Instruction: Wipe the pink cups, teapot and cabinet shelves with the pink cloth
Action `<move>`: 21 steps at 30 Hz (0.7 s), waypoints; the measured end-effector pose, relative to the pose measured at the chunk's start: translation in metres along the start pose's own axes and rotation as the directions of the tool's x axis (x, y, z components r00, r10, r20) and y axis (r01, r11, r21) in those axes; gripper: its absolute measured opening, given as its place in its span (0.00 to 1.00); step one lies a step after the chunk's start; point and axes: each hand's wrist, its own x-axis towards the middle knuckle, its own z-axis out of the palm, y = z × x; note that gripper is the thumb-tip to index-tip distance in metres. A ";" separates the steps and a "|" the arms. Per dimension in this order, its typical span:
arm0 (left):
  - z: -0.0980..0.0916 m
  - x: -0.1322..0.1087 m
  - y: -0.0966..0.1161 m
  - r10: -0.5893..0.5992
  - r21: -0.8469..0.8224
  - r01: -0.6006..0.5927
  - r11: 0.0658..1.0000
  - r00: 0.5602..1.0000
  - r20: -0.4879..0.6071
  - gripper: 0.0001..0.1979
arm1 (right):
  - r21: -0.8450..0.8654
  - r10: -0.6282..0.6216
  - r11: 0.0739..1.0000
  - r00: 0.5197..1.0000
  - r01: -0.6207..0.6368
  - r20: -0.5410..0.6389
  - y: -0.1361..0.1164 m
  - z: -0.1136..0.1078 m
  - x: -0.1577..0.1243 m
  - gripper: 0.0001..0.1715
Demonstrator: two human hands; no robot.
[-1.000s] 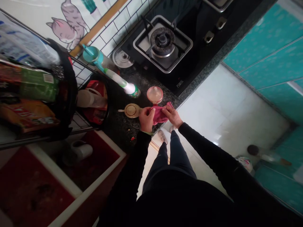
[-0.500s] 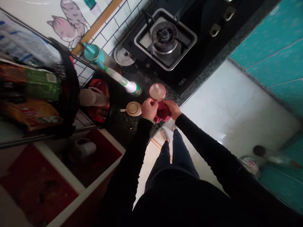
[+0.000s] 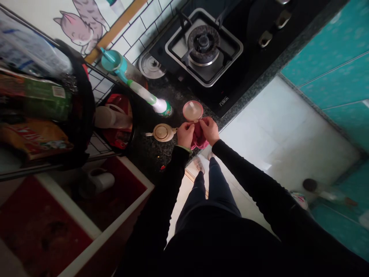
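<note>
A dark red cloth point(image 3: 198, 139) hangs bunched between my two hands at the counter's edge. My left hand point(image 3: 185, 134) pinches its left side, thumb and fingers pressed together. On the other side my right hand point(image 3: 210, 130) grips it with curled fingers. Just beyond the fingertips sits a small pink-rimmed bowl point(image 3: 192, 111) with a whitish inside and a pale piece standing up in it; whether the cloth touches it I cannot tell. A small beige teapot point(image 3: 162, 132), lid on, stands left of my left hand.
A gas burner point(image 3: 204, 42) is set in the black hob beyond the bowl. A white-and-green bottle point(image 3: 151, 99) and a turquoise-topped jug point(image 3: 113, 63) stand to the left. Nearer are a rack holding packets point(image 3: 49, 98) and a red drawer point(image 3: 123, 182) with a white mug point(image 3: 102, 181).
My right hand has shifted slightly inward along the cloth, closer to my left. My left hand has moved a little right, uncovering more of the teapot. The whole view has shifted slightly.
</note>
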 end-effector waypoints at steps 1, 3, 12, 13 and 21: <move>0.004 -0.002 -0.001 0.001 -0.024 -0.001 1.000 1.000 -0.021 0.06 | -0.013 -0.004 1.000 1.000 0.003 -0.010 0.000 -0.001 0.001 0.13; 0.011 -0.006 -0.003 0.037 -0.039 -0.040 0.998 0.996 -0.081 0.07 | -0.041 -0.019 0.999 1.000 0.018 -0.018 -0.002 -0.004 0.002 0.12; 0.018 0.008 -0.016 -0.089 -0.132 0.068 0.989 0.983 -0.159 0.07 | -0.096 -0.083 0.992 0.995 0.087 0.051 -0.011 -0.006 -0.011 0.09; 0.018 0.010 -0.018 -0.106 -0.150 0.082 0.985 0.982 -0.159 0.07 | -0.092 -0.085 0.992 0.994 0.091 0.061 -0.010 -0.005 -0.011 0.09; 0.012 0.001 -0.016 -0.038 -0.220 0.018 0.975 0.995 -0.090 0.04 | -0.156 0.038 0.987 0.999 -0.033 0.032 -0.006 -0.003 0.012 0.10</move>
